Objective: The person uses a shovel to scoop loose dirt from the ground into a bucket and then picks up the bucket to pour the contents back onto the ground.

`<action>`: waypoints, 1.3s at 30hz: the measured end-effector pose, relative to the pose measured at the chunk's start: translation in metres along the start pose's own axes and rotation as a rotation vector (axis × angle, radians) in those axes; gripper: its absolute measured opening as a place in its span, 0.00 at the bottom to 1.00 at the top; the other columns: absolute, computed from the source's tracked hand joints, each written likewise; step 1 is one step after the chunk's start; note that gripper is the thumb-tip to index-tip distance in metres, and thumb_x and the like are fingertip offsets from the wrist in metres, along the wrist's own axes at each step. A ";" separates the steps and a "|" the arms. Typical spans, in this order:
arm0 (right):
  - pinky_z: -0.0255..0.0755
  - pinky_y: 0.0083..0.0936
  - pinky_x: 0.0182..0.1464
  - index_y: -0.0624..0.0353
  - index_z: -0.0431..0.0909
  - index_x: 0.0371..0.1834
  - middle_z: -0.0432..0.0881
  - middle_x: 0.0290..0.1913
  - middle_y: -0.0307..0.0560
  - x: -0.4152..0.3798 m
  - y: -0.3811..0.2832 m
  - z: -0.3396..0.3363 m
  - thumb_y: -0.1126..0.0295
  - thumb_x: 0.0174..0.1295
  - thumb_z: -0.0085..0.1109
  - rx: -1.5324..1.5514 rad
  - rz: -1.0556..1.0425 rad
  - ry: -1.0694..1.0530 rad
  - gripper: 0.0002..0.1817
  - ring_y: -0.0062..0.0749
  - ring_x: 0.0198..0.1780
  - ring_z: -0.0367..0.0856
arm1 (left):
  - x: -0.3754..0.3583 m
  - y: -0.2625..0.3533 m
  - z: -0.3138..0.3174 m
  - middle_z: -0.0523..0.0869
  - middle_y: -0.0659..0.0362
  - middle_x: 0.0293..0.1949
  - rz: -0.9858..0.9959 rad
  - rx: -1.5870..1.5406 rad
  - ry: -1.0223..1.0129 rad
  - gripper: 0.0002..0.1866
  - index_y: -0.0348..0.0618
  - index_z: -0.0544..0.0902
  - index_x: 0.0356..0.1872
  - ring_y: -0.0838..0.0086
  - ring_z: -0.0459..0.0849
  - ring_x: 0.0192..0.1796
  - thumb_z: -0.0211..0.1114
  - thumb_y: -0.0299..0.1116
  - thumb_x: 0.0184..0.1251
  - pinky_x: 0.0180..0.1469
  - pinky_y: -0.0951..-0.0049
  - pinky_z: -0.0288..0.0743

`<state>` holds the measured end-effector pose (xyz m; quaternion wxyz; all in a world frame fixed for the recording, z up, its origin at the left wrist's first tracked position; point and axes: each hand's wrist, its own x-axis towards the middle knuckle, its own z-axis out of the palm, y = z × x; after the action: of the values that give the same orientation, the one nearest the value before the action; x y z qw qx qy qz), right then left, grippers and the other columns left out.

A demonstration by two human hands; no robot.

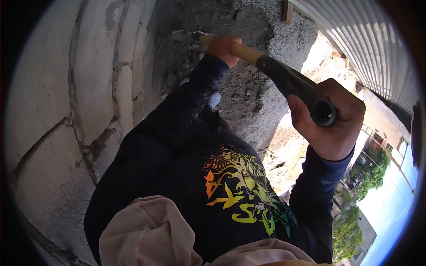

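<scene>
A shovel (248, 54) slants across the upper part of the view, with a pale wooden shaft and a black grip (288, 77) whose hollow end faces me. My left hand (224, 48) is wrapped round the wooden shaft, low down. Higher up and closer to the camera, my right hand (330, 117) closes on the black grip. Beyond my left hand, the shovel's far end reaches the dark rubble and soil (177, 57); its blade is small there and mostly hard to make out.
A block wall (53, 133) rises close on my left. Rough grey ground (248, 97) lies around my white shoe (214, 100). Corrugated metal sheeting (364, 44) stands at the upper right, with a wooden piece (287, 12) near it. Trees (372, 168) show farther off.
</scene>
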<state>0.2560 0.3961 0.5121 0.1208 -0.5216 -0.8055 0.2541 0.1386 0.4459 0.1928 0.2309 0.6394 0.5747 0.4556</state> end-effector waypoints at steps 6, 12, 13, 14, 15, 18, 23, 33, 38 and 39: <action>0.78 0.37 0.28 0.49 0.83 0.31 0.82 0.20 0.44 0.060 0.041 0.137 0.50 0.49 0.66 -0.342 -0.276 -0.041 0.15 0.44 0.23 0.83 | -0.028 -0.148 0.012 0.84 0.55 0.28 -0.240 -0.128 0.047 0.07 0.46 0.80 0.25 0.55 0.84 0.35 0.71 0.27 0.48 0.38 0.60 0.77; 0.78 0.37 0.29 0.50 0.82 0.28 0.83 0.23 0.42 0.021 0.054 0.114 0.51 0.50 0.65 -0.259 -0.216 -0.162 0.15 0.43 0.24 0.84 | -0.050 -0.120 0.033 0.84 0.54 0.30 -0.268 -0.007 0.113 0.07 0.45 0.80 0.25 0.54 0.83 0.38 0.71 0.26 0.47 0.40 0.59 0.77; 0.78 0.37 0.29 0.50 0.82 0.28 0.83 0.23 0.42 0.014 0.053 0.111 0.51 0.50 0.65 -0.264 -0.212 -0.159 0.15 0.43 0.24 0.84 | -0.065 -0.118 0.041 0.84 0.54 0.30 -0.295 0.026 0.064 0.07 0.45 0.80 0.25 0.54 0.83 0.39 0.71 0.26 0.46 0.41 0.58 0.77; 0.78 0.36 0.28 0.51 0.81 0.26 0.82 0.23 0.43 0.000 0.050 0.109 0.51 0.50 0.65 -0.261 -0.186 -0.182 0.15 0.43 0.24 0.84 | -0.085 -0.108 0.045 0.84 0.54 0.30 -0.307 0.020 0.047 0.07 0.45 0.80 0.25 0.54 0.83 0.39 0.71 0.26 0.46 0.41 0.58 0.77; 0.77 0.36 0.28 0.51 0.81 0.25 0.82 0.23 0.43 -0.010 0.047 0.108 0.52 0.50 0.65 -0.252 -0.167 -0.198 0.15 0.43 0.24 0.83 | -0.100 -0.102 0.045 0.84 0.54 0.30 -0.320 -0.030 0.027 0.07 0.46 0.80 0.25 0.54 0.83 0.39 0.70 0.25 0.45 0.42 0.58 0.76; 0.77 0.36 0.27 0.52 0.80 0.23 0.81 0.22 0.43 -0.038 0.069 0.127 0.52 0.49 0.66 -0.199 -0.096 -0.198 0.15 0.43 0.23 0.83 | -0.135 -0.100 0.052 0.84 0.55 0.31 -0.318 -0.033 -0.054 0.08 0.47 0.80 0.24 0.54 0.83 0.40 0.70 0.24 0.43 0.42 0.58 0.76; 0.72 0.30 0.23 0.57 0.85 0.31 0.78 0.18 0.44 -0.056 0.081 0.089 0.64 0.43 0.73 -0.080 -0.029 0.050 0.13 0.38 0.18 0.79 | -0.114 -0.051 0.061 0.84 0.56 0.30 -0.362 0.022 -0.119 0.08 0.49 0.80 0.24 0.55 0.83 0.40 0.69 0.24 0.44 0.43 0.58 0.75; 0.59 0.11 0.25 0.63 0.78 0.23 0.75 0.17 0.32 -0.032 -0.002 -0.031 0.69 0.51 0.75 0.011 0.179 0.347 0.13 0.11 0.22 0.70 | 0.057 0.059 0.033 0.84 0.57 0.28 0.146 -0.237 -0.166 0.05 0.50 0.80 0.26 0.56 0.84 0.36 0.67 0.27 0.48 0.44 0.54 0.75; 0.78 0.41 0.35 0.52 0.82 0.24 0.80 0.19 0.50 0.030 0.075 0.083 0.46 0.48 0.65 -0.360 0.220 0.002 0.20 0.50 0.27 0.83 | 0.009 -0.082 0.104 0.85 0.55 0.29 -0.121 -0.182 -0.214 0.05 0.48 0.81 0.27 0.56 0.84 0.37 0.66 0.23 0.51 0.39 0.57 0.77; 0.77 0.40 0.34 0.52 0.82 0.23 0.80 0.19 0.49 0.029 0.076 0.087 0.48 0.49 0.65 -0.345 0.212 0.023 0.18 0.49 0.27 0.83 | 0.012 -0.083 0.097 0.85 0.54 0.30 -0.105 -0.154 -0.162 0.06 0.47 0.81 0.27 0.56 0.84 0.38 0.65 0.22 0.50 0.39 0.58 0.77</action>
<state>0.2630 0.4225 0.3962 0.0115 -0.6193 -0.7762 0.1177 0.1761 0.4984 0.0820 0.3485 0.6235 0.5502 0.4326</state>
